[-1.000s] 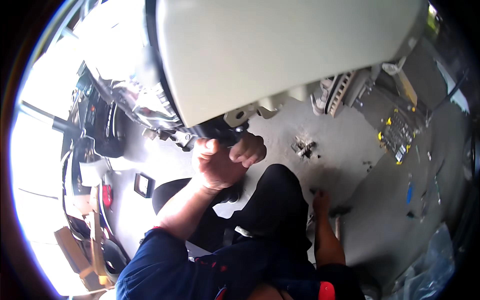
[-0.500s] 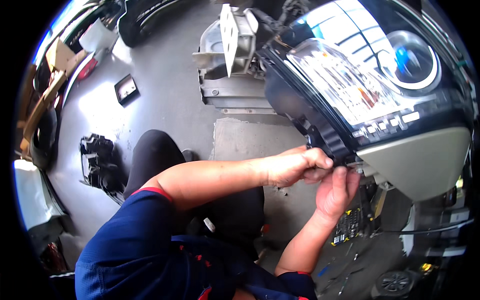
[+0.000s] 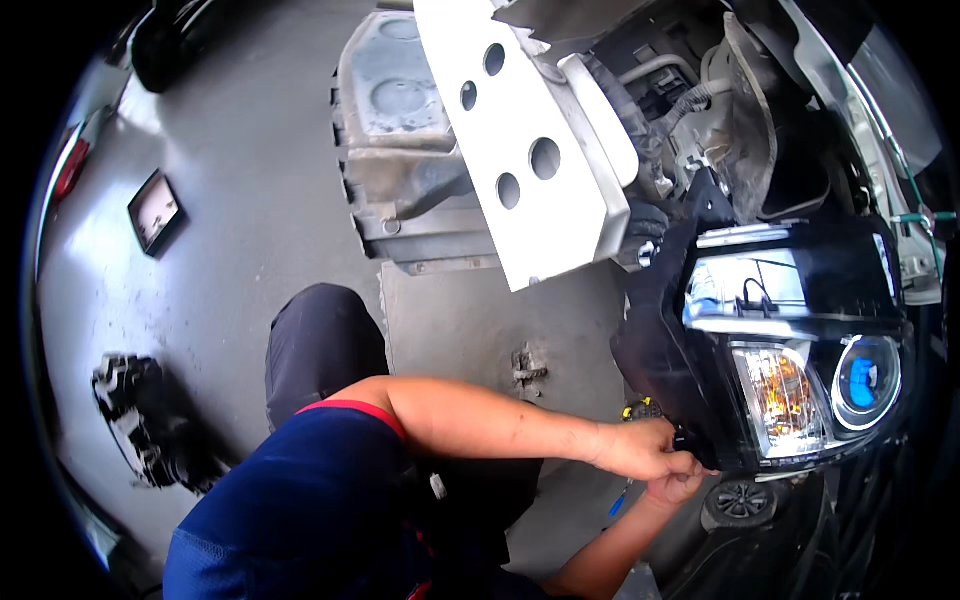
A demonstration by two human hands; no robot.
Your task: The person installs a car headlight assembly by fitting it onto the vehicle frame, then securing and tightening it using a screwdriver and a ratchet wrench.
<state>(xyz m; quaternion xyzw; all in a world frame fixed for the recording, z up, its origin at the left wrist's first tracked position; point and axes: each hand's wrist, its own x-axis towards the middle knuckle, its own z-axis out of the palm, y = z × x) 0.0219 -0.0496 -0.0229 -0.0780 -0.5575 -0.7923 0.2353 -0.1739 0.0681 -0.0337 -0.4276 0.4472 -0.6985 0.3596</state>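
A headlight (image 3: 780, 400) with a black housing, a clear lens and a round lamp fills the right side. Both my hands are at its lower left corner. My left hand (image 3: 640, 448) reaches across from the left, its fingers curled closed against the black edge of the housing. Just below and touching it, my right hand (image 3: 678, 486) comes up from the lower edge with its fingers bent closed. Whatever lies between the fingers is hidden.
A white metal beam (image 3: 530, 180) with round holes stands beyond my arms, beside the open car front (image 3: 690, 110). On the floor at left lie a shallow tray (image 3: 154, 213) and a black car part (image 3: 150, 420). A wheel (image 3: 740, 502) shows below the headlight.
My view has shifted, so the headlight appears lower and smaller, and the white beam looms larger. Both hands remain together at the headlight's lower corner, now lower in the picture.
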